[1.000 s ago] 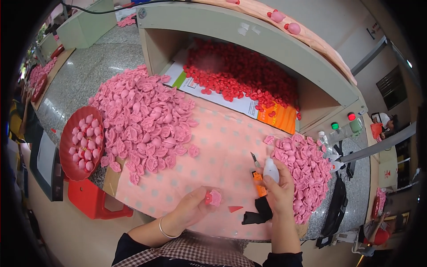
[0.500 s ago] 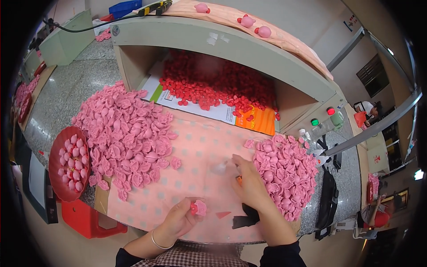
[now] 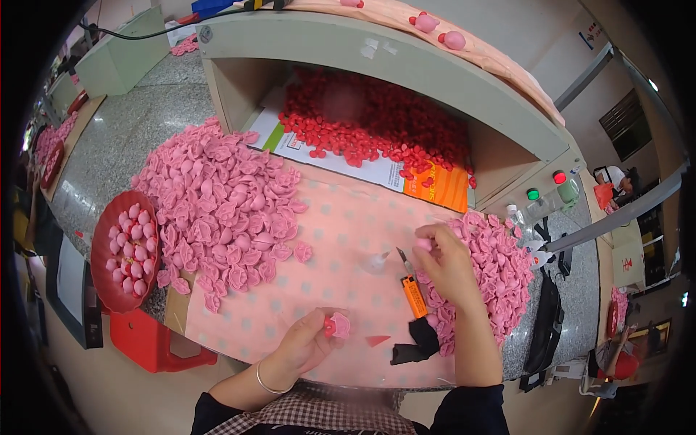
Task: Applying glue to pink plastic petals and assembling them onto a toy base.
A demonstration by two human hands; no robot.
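Left hand [image 3: 304, 344] pinches a small pink piece [image 3: 338, 326] low over the pink-checked counter [image 3: 348, 239], while the right hand [image 3: 446, 264] is closed on another pink piece [image 3: 423, 245] at the edge of the right-side pink heap [image 3: 500, 279], an orange-handled knife [image 3: 412, 288] just beside it.

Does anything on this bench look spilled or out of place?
Mostly orderly heaps. One pink piece lies alone just off the big left pile, and a small red scrap sits loose on the mat by the left hand.
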